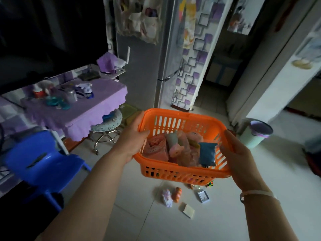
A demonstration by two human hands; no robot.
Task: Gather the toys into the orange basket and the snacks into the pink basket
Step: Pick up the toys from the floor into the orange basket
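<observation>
Two bare forearms reach out from the camera, and each hand grips a short end of the slotted orange plastic basket [182, 173], held in the air above the pale tiled floor [139, 220]. At the basket's left end, the left hand [133, 136] curls its thumb over the rim; at the right end, the right hand [238, 153] clasps the rim and wall. Inside the basket lies a jumble of soft pink and grey plush toys [173, 146] and a dark blue pouch [207, 153]. Below the basket, on the floor, sit a small lilac figure [167, 197], an orange figure [178, 194] and two flat cards [188, 209]. No pink basket is in view. Being thin moulded plastic, the basket looks light and a little flexible; the stiff rolled rim at both ends seems the surest hold, kept level so nothing tips out.
</observation>
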